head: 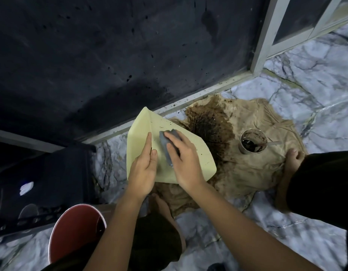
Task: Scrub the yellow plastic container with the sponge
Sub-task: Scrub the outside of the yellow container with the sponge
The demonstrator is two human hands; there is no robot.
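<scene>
The pale yellow, angular plastic container (190, 153) is held tilted above the marbled floor (286, 241), near the frame's centre. The left hand (143, 171) grasps its near edge, thumb on the inner face, fingers curled round the ridge. The right hand (184, 163) presses a grey rectangular sponge (168, 144) flat against the speckled inside, fingers extended over it. At three o'clock from the container a beige cloth (253, 169), stained dark brown, lies spread on the floor, carrying a small round cup of dark paste (253, 140). At seven o'clock stands a red bucket (75, 229).
</scene>
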